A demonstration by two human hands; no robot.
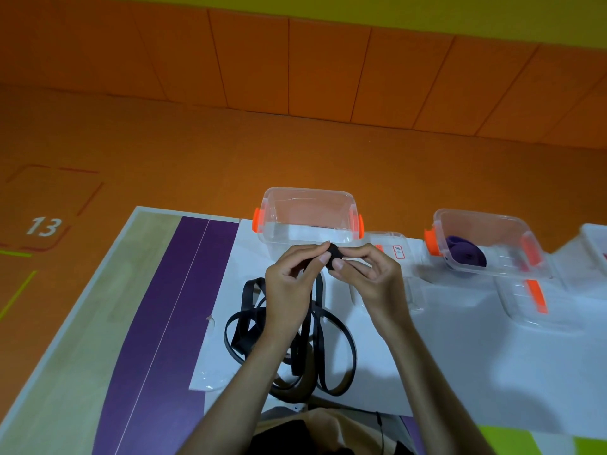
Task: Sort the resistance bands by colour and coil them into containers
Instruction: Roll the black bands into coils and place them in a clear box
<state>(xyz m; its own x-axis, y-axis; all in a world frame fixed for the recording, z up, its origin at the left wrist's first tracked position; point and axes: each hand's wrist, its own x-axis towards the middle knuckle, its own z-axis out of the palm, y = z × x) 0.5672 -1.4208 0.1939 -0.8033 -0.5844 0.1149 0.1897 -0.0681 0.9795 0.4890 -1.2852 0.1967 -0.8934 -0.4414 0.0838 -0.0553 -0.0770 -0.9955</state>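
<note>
Both hands pinch a small, tight roll of flat black resistance band (pixel 335 254): the left hand (pixel 292 284) and right hand (pixel 368 277) each grip it with fingertips. Its loose rubbery loops sprawl on the white surface (pixel 460 356) nearer. Beyond stand two clear plastic tubs: one empty (pixel 308 215), one (pixel 486 244) at right holding a coiled purple band (pixel 466 254).

Head-worn view, steeply downward — close over table (pixel 492 372)

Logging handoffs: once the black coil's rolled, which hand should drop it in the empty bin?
Right, probably. The right hand pinches the black coil just before the empty bin; the left hand feeds the loose band.
</note>
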